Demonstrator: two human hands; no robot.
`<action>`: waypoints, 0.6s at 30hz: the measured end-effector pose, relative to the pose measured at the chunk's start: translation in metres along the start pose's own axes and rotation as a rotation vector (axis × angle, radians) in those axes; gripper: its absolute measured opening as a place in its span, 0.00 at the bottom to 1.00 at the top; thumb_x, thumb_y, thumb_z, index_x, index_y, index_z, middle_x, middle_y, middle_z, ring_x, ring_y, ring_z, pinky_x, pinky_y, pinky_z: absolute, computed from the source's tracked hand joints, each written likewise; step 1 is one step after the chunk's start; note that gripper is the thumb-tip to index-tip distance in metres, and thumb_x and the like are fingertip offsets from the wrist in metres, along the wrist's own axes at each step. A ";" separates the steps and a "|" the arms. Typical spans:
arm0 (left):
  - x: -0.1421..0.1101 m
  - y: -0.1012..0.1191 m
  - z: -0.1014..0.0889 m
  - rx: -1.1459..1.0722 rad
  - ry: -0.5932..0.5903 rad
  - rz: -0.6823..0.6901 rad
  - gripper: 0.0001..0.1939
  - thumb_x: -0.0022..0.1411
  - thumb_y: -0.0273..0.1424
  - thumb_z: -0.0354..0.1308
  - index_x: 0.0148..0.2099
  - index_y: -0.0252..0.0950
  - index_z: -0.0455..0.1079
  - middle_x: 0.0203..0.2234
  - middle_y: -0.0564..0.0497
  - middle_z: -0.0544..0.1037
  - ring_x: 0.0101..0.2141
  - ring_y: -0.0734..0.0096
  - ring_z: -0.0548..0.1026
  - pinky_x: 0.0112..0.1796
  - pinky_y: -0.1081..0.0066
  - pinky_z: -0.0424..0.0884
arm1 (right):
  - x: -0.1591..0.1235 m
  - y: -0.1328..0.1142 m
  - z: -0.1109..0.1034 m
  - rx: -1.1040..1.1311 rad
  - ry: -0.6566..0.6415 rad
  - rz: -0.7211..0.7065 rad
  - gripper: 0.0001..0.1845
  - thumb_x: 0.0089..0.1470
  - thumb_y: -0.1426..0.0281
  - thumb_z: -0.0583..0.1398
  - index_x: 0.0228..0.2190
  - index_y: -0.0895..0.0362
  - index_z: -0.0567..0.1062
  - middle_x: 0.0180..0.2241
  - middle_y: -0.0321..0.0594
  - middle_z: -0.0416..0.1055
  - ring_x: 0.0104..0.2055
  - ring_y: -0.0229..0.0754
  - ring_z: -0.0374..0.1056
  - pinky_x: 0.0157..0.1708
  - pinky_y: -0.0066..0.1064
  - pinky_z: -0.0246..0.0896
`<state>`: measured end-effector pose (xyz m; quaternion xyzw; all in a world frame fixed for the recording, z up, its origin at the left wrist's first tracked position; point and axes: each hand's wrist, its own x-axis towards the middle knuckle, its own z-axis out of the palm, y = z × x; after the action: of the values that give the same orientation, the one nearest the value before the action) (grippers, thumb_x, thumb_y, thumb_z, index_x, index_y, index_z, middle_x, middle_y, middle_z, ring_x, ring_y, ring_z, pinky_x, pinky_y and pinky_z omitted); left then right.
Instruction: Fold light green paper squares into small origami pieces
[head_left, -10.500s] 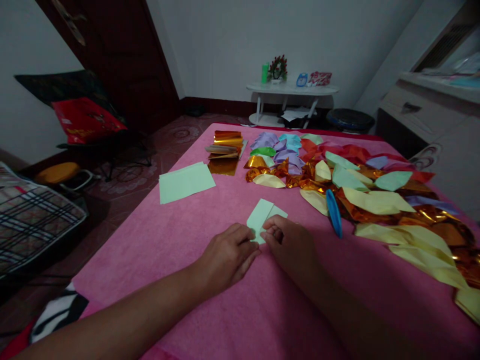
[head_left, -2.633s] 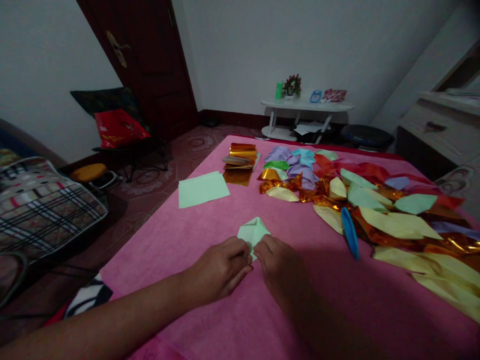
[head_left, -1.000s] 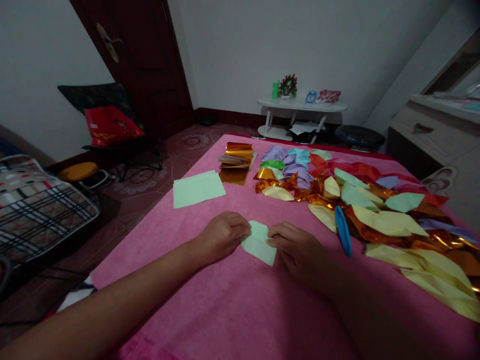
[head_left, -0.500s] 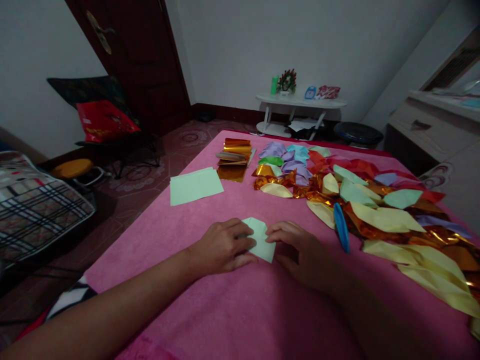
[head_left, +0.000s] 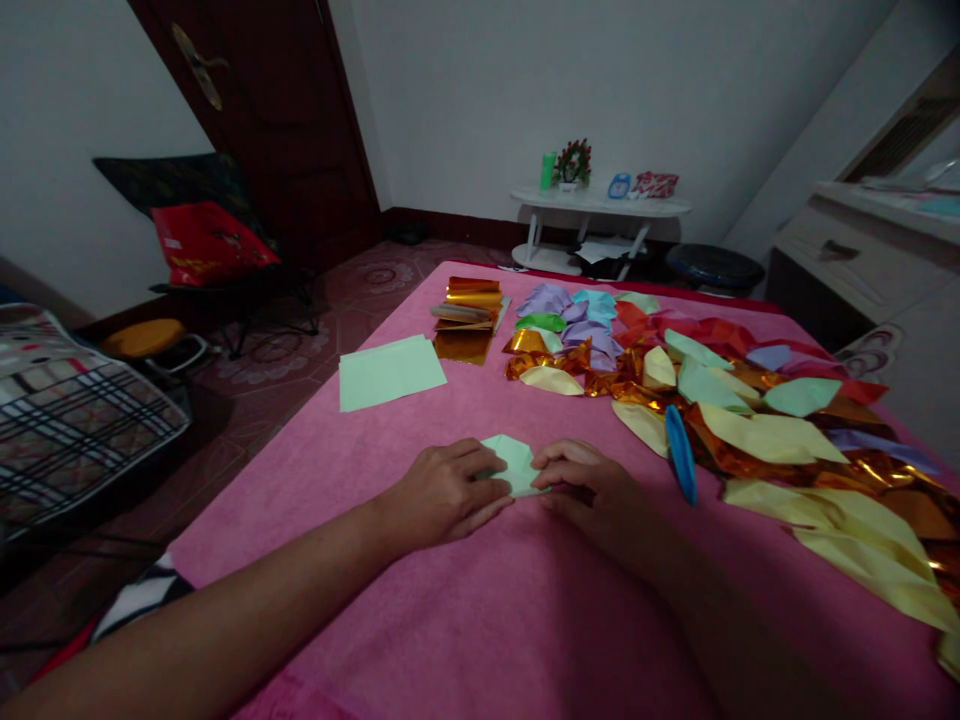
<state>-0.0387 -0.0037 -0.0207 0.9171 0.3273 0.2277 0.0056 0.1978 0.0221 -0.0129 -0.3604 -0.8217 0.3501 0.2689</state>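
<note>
A small folded sheet of pale green paper (head_left: 516, 462) lies on the pink cloth between my hands, its far corners folded in and its near edge doubled up. My left hand (head_left: 459, 490) presses fingers and thumb on the paper's left side, covering that part. My right hand (head_left: 589, 492) pinches the right end of the near fold between thumb and fingers. Up and to the left lies a stack of flat pale green sheets (head_left: 391, 374). Right of my right hand rests a narrow blue object (head_left: 681, 455), its kind unclear.
Pink cloth (head_left: 360, 500) covers the table. Folded shapes of gold foil (head_left: 720, 437) and yellow paper (head_left: 772, 433) spread over the right side. Gold foil sheets (head_left: 463, 347) are stacked at the far left. Beyond stand a white side table (head_left: 600, 203) and a chair holding a red bag (head_left: 210, 243).
The paper's near flap, which pointed toward me half a second ago, is now folded up away from me. Earlier the sheet was turned and refolded several times. Both hands stay on it.
</note>
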 end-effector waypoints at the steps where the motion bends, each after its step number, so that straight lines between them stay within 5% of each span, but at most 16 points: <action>1: 0.000 0.000 0.000 0.000 0.001 0.003 0.12 0.65 0.34 0.50 0.42 0.36 0.74 0.40 0.44 0.76 0.39 0.66 0.74 0.39 0.67 0.72 | 0.001 0.000 0.002 0.000 0.013 0.013 0.05 0.51 0.74 0.61 0.28 0.54 0.77 0.39 0.40 0.71 0.42 0.42 0.67 0.40 0.33 0.63; 18: -0.001 0.002 -0.002 -0.060 -0.042 0.051 0.11 0.64 0.34 0.52 0.43 0.40 0.75 0.42 0.47 0.77 0.43 0.64 0.73 0.43 0.65 0.71 | 0.006 -0.003 0.016 0.043 0.153 0.149 0.08 0.50 0.74 0.60 0.21 0.56 0.73 0.34 0.38 0.71 0.38 0.41 0.67 0.38 0.32 0.61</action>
<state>-0.0391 -0.0064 -0.0196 0.9291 0.2966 0.2181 0.0344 0.1822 0.0195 -0.0194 -0.4403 -0.7620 0.3583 0.3115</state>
